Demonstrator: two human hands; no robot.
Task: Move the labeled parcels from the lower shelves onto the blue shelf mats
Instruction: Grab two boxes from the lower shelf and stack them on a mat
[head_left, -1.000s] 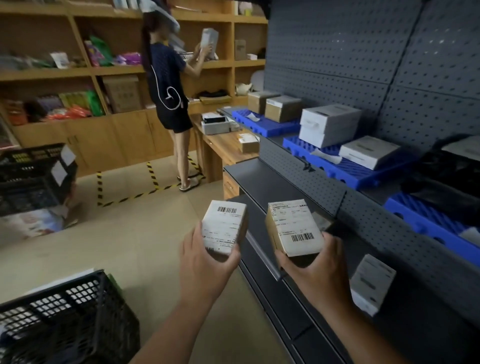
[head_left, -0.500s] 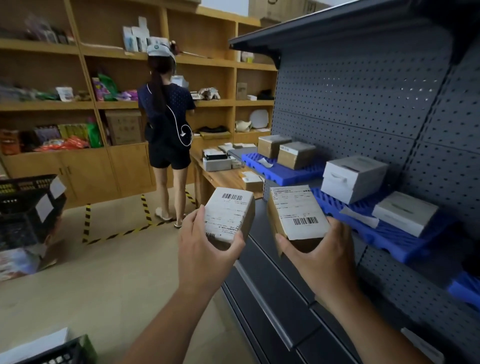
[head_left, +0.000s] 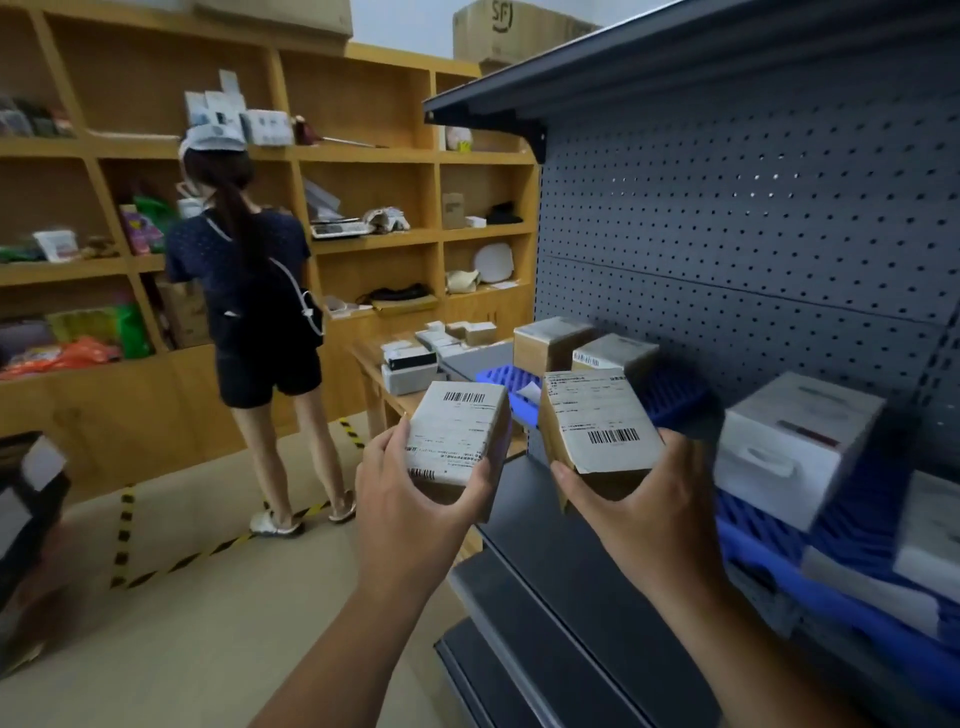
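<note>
- Hands up front, one labeled parcel each: left hand (head_left: 415, 512) grip closed on left parcel (head_left: 454, 436), right hand (head_left: 657, 512) grip closed on right parcel (head_left: 597, 428).
- Both parcels brown cardboard, white barcode labels up, held side by side, apart.
- Beyond: blue shelf mat (head_left: 670, 397) carrying two boxes (head_left: 587, 345).

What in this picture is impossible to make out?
All in the head view:
- Label text on the left parcel and right parcel: too small and blurred; only barcodes show.
- Undersides of both parcels: covered by the left hand and right hand.
- White box markings: motion-blurred.
- Blue mat at right: cut off by the frame edge and covered by boxes.
</note>
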